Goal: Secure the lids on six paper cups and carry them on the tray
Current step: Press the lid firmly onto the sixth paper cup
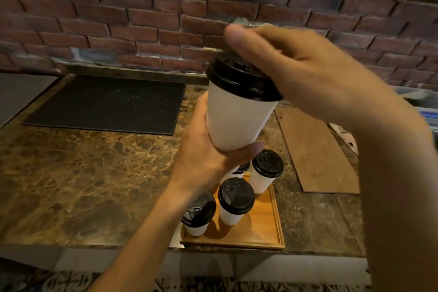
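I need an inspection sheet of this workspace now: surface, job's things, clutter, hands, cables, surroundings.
Surface: brown marble counter.
Job's things: wooden tray at the counter's front edge with four lidded cups visible, one in the middle; fifth white cup held above it, black lid on.
Clutter: black mat; wooden board.
Hands: left hand grips the cup's base; right hand on the lid.
Cables: nothing seen.
Surroundings: brick wall behind.
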Demonstrator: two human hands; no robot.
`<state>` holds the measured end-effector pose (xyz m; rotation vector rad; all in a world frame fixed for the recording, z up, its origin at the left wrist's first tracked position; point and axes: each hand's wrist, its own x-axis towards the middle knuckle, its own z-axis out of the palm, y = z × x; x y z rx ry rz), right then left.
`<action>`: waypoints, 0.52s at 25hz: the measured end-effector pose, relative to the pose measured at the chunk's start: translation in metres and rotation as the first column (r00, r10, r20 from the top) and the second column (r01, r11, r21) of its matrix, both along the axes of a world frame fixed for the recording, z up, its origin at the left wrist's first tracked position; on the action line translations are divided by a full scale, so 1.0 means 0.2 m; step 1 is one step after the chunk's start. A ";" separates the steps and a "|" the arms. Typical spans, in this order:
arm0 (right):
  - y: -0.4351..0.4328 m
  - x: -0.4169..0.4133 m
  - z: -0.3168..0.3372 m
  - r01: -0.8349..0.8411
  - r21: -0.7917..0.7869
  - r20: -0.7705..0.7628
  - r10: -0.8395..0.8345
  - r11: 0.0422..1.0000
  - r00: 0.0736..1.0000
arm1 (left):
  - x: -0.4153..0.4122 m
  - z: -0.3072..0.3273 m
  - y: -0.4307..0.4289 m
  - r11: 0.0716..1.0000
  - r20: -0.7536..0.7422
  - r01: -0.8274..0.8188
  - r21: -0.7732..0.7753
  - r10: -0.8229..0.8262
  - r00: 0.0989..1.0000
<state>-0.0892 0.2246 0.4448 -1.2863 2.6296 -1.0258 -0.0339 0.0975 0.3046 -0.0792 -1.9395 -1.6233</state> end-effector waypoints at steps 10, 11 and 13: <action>-0.06 -0.15 0.02 -0.178 -0.083 -0.126 0.167 0.981 0.978 | -0.04 0.09 0.00 0.988 0.052 0.148 0.031 -0.150 0.987; -0.05 -0.17 0.03 -0.275 -0.115 -0.072 0.269 0.954 0.961 | -0.03 0.10 -0.02 0.974 0.096 0.223 0.039 -0.225 0.970; -0.02 -0.19 0.07 -0.459 -0.145 -0.052 0.456 0.877 0.888 | -0.03 0.13 -0.06 0.922 0.157 0.383 0.062 -0.388 0.908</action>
